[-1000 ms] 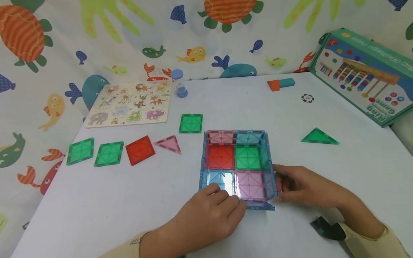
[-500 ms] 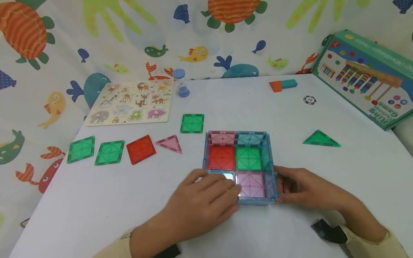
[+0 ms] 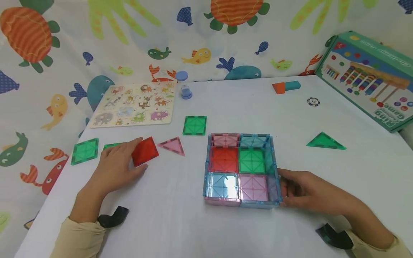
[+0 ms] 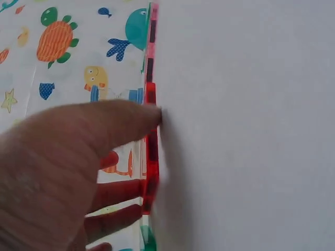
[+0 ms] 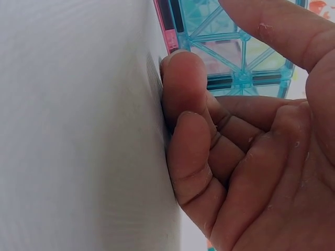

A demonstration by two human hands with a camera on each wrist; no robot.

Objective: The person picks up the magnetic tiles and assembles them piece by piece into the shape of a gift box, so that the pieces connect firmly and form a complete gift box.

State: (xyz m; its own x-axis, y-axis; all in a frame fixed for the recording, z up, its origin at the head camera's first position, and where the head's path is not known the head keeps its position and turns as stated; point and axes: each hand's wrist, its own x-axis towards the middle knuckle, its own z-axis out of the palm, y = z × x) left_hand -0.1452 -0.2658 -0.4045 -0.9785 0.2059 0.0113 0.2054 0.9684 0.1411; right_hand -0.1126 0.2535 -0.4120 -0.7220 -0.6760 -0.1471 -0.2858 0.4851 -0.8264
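My left hand point(image 3: 114, 166) is at a red square magnetic tile point(image 3: 145, 151), with fingers along its left side and thumb at its near edge. The left wrist view shows the red tile point(image 4: 152, 138) edge-on between thumb and fingers. My right hand point(image 3: 308, 190) rests at the right wall of an open-topped box of magnetic tiles point(image 3: 276, 182). Thumb and index finger lie spread against that wall; the other fingers are loosely bent, as the right wrist view shows. The box floor has red, green, pale blue and pink squares, and its front wall stands upright.
Green square tiles point(image 3: 85, 151) point(image 3: 195, 125), a pink triangle point(image 3: 173, 146) and a green triangle point(image 3: 326, 141) lie flat. Another green square point(image 3: 111, 145) is partly under my left hand. Behind are an animal puzzle board point(image 3: 133, 104), a small blue-capped timer point(image 3: 184, 85) and a green game box point(image 3: 368, 79).
The box's front wall, tilted outward earlier, has swung upright. My left hand has left the box and moved left to the red tile. My right hand has stayed at the right wall.
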